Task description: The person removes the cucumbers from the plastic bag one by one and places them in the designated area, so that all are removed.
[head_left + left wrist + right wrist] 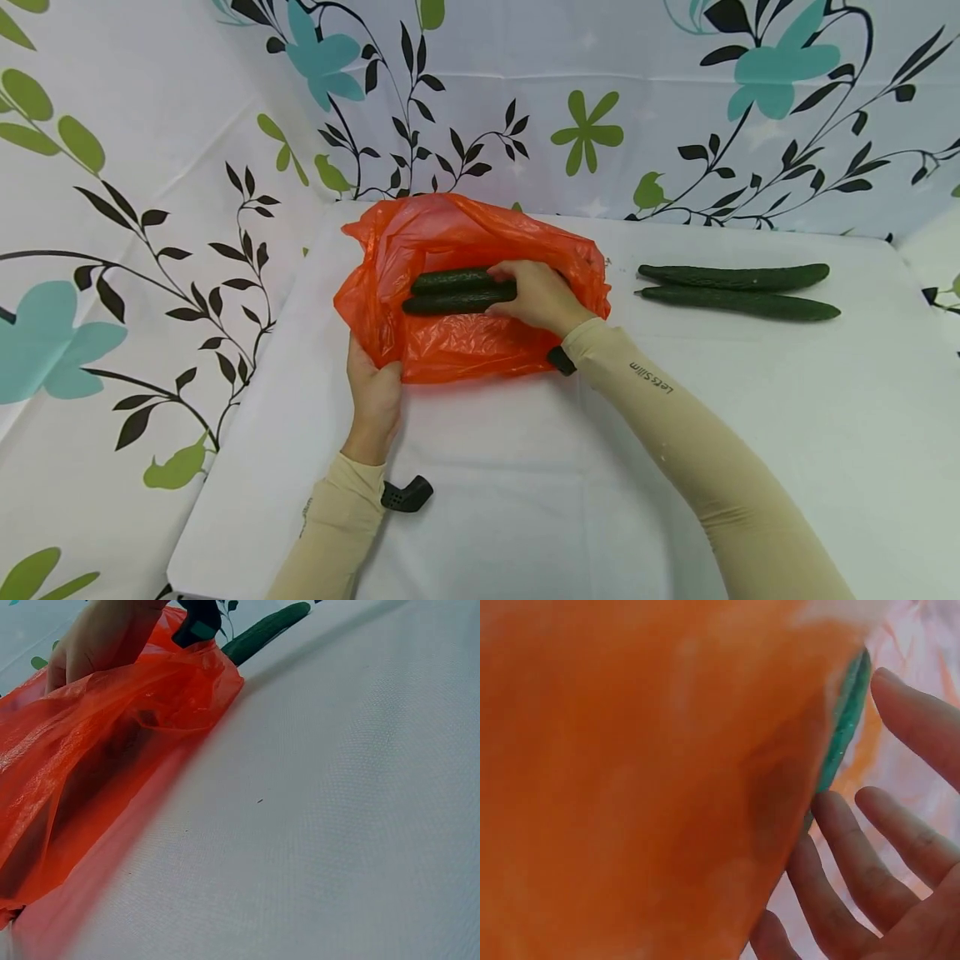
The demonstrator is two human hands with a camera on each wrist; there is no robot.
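Note:
An orange-red plastic bag [472, 354] lies on the table with its mouth spread open. Two dark green cucumbers [453, 302] sit side by side in it. My left hand [373, 404] grips the bag's near left edge, thumb on the outside and fingers hidden behind the plastic. At the right ends of the cucumbers is my right hand [542, 298], reaching into the bag. In the right wrist view its fingers [866, 881] are spread and loosely bent, the thumb stands apart, and a green cucumber edge [847, 724] shows by the fingertips; bag film covers much of that view.
To the right of the bag, two more long cucumbers [738, 277] lie side by side on the white-covered table [495, 500]. A cloth printed with leaves and flowers [588, 133] hangs behind the table and along the left. Black wrist cameras [407, 494] sit on both wrists.

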